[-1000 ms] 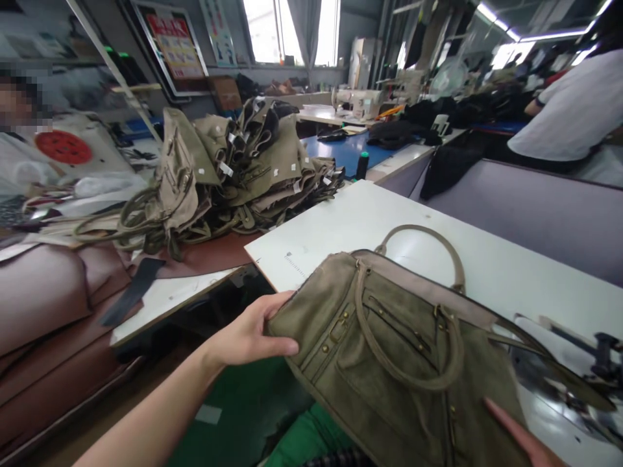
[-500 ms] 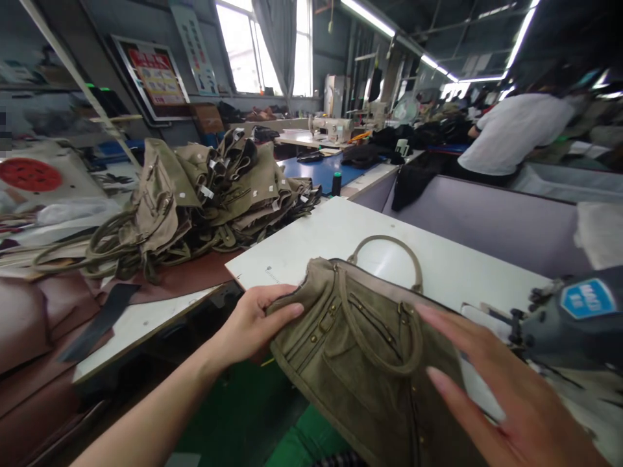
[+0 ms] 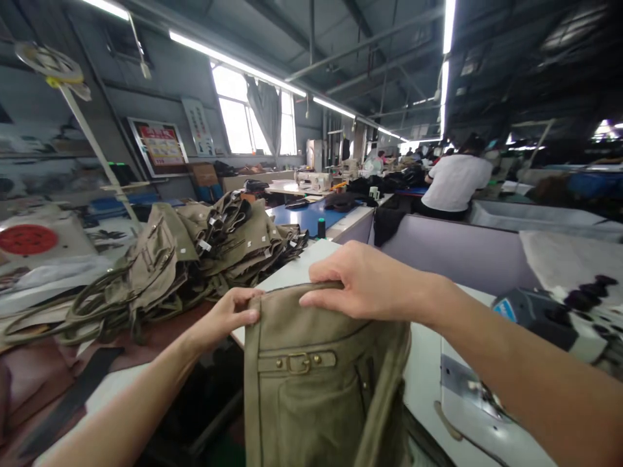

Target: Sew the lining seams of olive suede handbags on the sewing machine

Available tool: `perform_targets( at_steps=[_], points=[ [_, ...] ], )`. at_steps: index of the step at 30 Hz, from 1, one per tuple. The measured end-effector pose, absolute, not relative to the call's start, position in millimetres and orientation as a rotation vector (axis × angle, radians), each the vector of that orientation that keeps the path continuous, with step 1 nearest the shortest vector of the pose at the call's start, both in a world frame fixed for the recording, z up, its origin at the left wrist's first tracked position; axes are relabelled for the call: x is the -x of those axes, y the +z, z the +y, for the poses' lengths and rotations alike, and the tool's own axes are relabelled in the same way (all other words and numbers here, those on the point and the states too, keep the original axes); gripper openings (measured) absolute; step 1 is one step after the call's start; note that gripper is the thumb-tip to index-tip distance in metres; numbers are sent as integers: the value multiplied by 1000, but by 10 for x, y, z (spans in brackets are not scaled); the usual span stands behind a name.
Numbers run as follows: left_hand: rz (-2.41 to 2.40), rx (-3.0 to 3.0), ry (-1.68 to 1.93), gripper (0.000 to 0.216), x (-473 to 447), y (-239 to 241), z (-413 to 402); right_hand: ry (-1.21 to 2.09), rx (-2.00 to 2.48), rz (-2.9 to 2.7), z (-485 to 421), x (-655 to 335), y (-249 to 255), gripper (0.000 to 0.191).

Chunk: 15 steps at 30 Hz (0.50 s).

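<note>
An olive-green handbag [image 3: 321, 402] hangs upright in front of me at the edge of the white table, its buckled strap [image 3: 298, 363] and a handle [image 3: 382, 408] facing me. My left hand [image 3: 233, 318] pinches the top left corner of the bag, thumb on the near side. Farther along the same top edge, my right hand [image 3: 353, 279] is closed over the rim, its thumb on the outer face and its fingers behind. The bag's lower part runs out of view.
On the left lies a heap of similar olive bags [image 3: 209, 253]. A sewing machine [image 3: 540, 321] stands at the right on the white table [image 3: 428, 350]. Behind are a green-topped thread spool [image 3: 321, 228], a purple-grey partition [image 3: 452, 253] and a person in a white shirt [image 3: 457, 181].
My right hand has moved left and taken hold of the bag's top edge. The bag has turned, bringing its buckled side closer. My view has tilted up.
</note>
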<state>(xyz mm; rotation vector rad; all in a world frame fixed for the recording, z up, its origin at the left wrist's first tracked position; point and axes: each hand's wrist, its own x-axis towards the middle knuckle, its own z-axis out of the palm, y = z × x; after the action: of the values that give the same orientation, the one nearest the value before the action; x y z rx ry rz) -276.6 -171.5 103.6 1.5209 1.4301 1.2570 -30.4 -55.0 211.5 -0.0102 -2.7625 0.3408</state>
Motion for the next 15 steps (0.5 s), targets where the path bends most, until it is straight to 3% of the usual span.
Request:
perform_targets(
  at_steps=[3,5,9,10,13,15],
  points=[
    [1565,-1588,1311,43,2827,1093,-1833,358,158,-2806,-495,69,2089,44],
    [1733,-1724,1308,32,2896,1525,-1851,447,274,-2807,-466,-70,1995,42],
    [1766,-2434,638,38,2857,2690,-1346,1089,287,-2484,-791,0,1518,31],
    [1700,-2585,395,53,2755,2851,-1113,1379,275,-2265,-965,99,1343,30],
    [1494,-2725,127,36,2236,2687,-374,1976,347,-1412,-1518,405,771,39],
    [1357,-2773,54,23,1816,2119,14,1993,491,-1091,-1746,457,405,41]
  ],
)
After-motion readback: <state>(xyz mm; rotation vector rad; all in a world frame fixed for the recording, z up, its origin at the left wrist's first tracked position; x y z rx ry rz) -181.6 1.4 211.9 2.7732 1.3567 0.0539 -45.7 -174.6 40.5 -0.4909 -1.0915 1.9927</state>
